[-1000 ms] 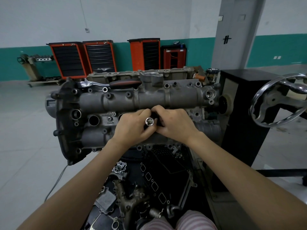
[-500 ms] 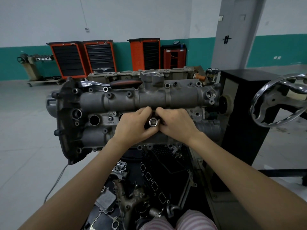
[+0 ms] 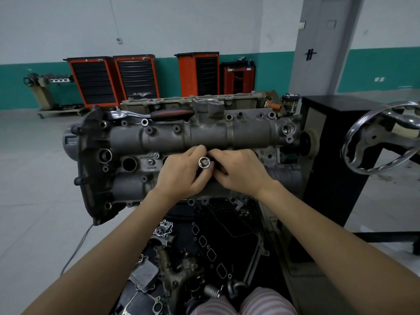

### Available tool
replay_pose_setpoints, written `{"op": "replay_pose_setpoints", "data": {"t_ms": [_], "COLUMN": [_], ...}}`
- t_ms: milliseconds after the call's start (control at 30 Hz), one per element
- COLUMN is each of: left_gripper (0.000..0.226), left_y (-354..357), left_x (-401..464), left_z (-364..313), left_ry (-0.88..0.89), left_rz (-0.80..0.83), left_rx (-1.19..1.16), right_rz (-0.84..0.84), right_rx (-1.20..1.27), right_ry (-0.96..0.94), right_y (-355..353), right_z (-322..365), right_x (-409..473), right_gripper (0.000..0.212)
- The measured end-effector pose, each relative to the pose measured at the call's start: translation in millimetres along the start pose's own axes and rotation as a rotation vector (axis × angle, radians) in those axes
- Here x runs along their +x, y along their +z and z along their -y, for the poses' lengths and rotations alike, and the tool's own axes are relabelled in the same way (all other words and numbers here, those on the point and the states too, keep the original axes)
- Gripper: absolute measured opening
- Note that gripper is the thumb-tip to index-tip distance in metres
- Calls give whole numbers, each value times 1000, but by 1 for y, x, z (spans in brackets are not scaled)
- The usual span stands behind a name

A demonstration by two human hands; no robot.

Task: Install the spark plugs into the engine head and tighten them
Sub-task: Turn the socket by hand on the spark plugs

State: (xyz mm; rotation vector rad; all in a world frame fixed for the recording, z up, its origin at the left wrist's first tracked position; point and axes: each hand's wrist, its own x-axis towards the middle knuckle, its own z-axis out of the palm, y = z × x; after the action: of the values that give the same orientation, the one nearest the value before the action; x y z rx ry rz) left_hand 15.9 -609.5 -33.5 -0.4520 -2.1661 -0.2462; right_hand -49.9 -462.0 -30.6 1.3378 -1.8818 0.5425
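Left hand (image 3: 181,172) and right hand (image 3: 241,171) both grip the socket (image 3: 204,162) standing in an engine head (image 3: 204,137) well; plug hidden; neighbouring well (image 3: 129,164) open.

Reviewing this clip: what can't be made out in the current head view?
- Spark plug: none visible; the socket and both hands cover that bore.
- Right hand grip: fingertips hidden behind the socket and left hand.
- Ratchet head: partly hidden by the engine head edge.
- Stamped lettering on the head: too small.
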Motion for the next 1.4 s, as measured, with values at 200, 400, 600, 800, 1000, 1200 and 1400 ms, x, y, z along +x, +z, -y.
{"op": "replay_pose_setpoints", "data": {"t_ms": [200, 400, 600, 800, 1000, 1200, 1400], "left_gripper": [32, 32, 31, 31, 30, 28, 32], "left_y": [0, 1, -1, -2, -1, 0, 1], "left_x": [0, -1, -1, 0, 0, 0, -1], "left_z": [0, 2, 1, 0, -1, 0, 0], "left_ry": [-6, -3, -8, -5, 10, -2, -11], "left_rz": [21, 4, 5, 12, 25, -1, -10], "left_rx": [22, 36, -2, -9, 23, 6, -7], "right_rz": [-26, -39, 8, -4, -56, -19, 3], "right_rx": [-17, -1, -11, -30, -43, -20, -33], "right_ry": [10, 24, -6, -18, -3, -9, -15], "right_y": [-3, -1, 2, 5, 1, 3, 2], "right_z": [3, 2, 2, -1, 0, 2, -2], "right_x": [3, 2, 2, 1, 2, 1, 0], "right_gripper": [19, 16, 29, 17, 25, 36, 18]}}
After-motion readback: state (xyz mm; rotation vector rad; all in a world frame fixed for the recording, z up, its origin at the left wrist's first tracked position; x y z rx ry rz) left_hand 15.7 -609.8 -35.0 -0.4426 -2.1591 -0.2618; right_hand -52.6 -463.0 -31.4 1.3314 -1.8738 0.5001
